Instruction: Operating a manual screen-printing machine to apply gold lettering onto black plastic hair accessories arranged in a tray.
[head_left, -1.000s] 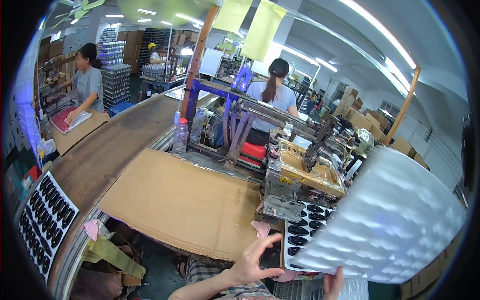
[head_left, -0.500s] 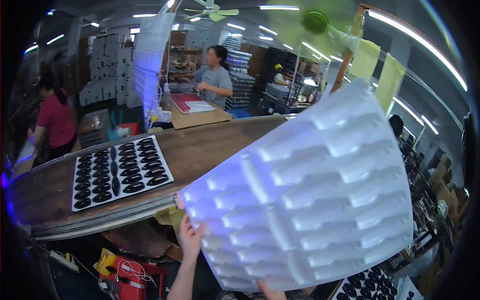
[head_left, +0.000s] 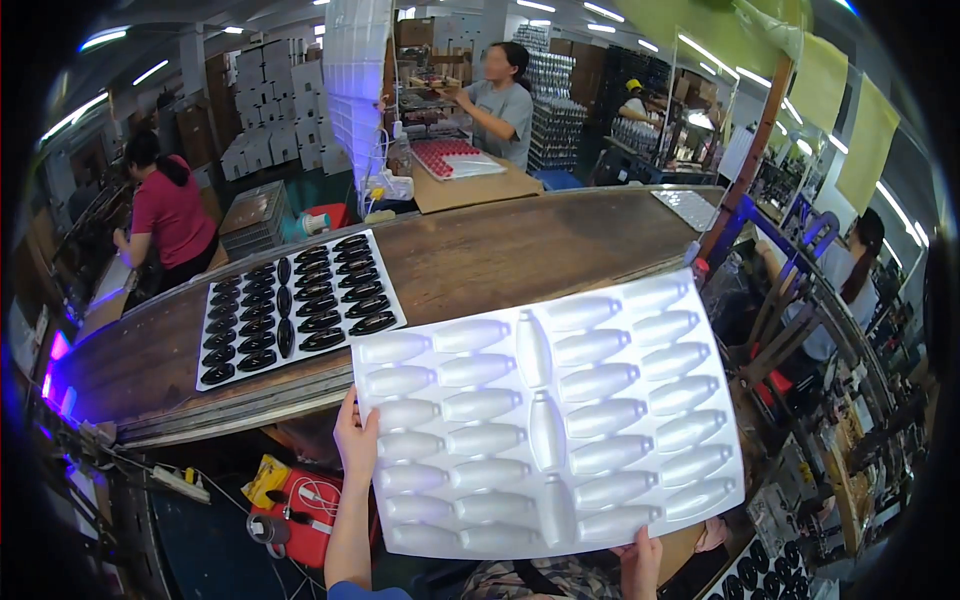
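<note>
An unfilled white plastic blister tray (head_left: pixel 655 410) with rows of bottle-shaped hollows is held up in front of me, tilted a little. My left hand (head_left: pixel 357 437) grips its left edge between thumb and fingers. At the bottom edge, toward the right, my right hand (head_left: pixel 640 562) pinches the rim. Beyond the tray's left corner, another white tray (head_left: pixel 270 366) lies on the brown bench, filled with rows of glossy black oval pieces.
The long wooden bench (head_left: pixel 450 250) crosses ahead, with a white tray (head_left: pixel 690 207) at its far right. Below left is a red stool (head_left: pixel 316 540) with cables and a cup. More black pieces (head_left: pixel 760 578) lie at lower right. Co-workers stand left, ahead and right.
The held tray has swung down from a raised, curved position and now lies flatter, its hollows facing me. The right hand shows more, at the bottom edge. The whole view has shifted.
</note>
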